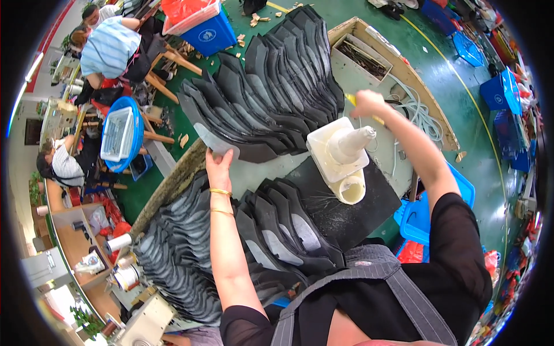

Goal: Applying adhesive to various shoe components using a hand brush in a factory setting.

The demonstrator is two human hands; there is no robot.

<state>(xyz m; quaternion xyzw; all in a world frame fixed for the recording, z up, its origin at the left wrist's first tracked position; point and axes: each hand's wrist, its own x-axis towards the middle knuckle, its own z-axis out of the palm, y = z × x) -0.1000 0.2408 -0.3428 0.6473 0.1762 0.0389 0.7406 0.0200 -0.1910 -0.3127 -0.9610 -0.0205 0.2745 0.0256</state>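
Observation:
My left hand (219, 166) pinches the near edge of a dark curved sheet piece (254, 152) that carries a grey patch. This piece lies at the front of long overlapping rows of similar dark pieces (277, 86). To the right, my right hand (369, 105) is closed around a narrow yellow object, whose ends show on both sides of the fist; its kind is unclear. Just below that hand stands a white plastic container (334, 153) with a cone-shaped top and a round opening (351, 189). It rests on a black board (375, 202) dusted with white marks.
More overlapping dark pieces (179, 242) lie nearer me and to the left. A wooden box (363, 57) of thin sticks and a coil of pale cord (416, 109) sit at the table's far right. Blue bins (209, 36) stand around. Other people (109, 46) sit at the left.

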